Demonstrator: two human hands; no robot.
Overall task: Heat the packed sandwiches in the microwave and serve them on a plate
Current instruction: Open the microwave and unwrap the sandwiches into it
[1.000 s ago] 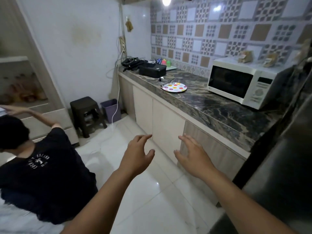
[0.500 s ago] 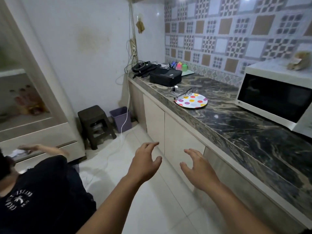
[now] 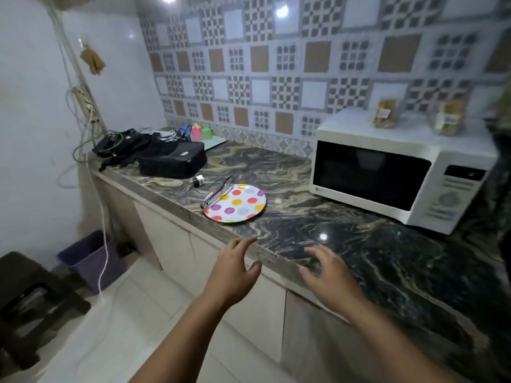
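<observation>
Both hands are hovering empty at the counter (image 3: 345, 244) edge: left hand (image 3: 235, 269) and right hand (image 3: 327, 272) with fingers spread loose, gripping nothing. Two packed sandwiches (image 3: 386, 113) are sitting on top of the closed microwave (image 3: 398, 172), well apart from the hands. They are showing as clear wrap over brownish bread with a pale label, blurred. Probably light, soft and crinkly-slick; taking each by its sides seems best. Dotted plate (image 3: 243, 214) is lying by the counter edge, tongs (image 3: 217, 193) resting across its rim.
</observation>
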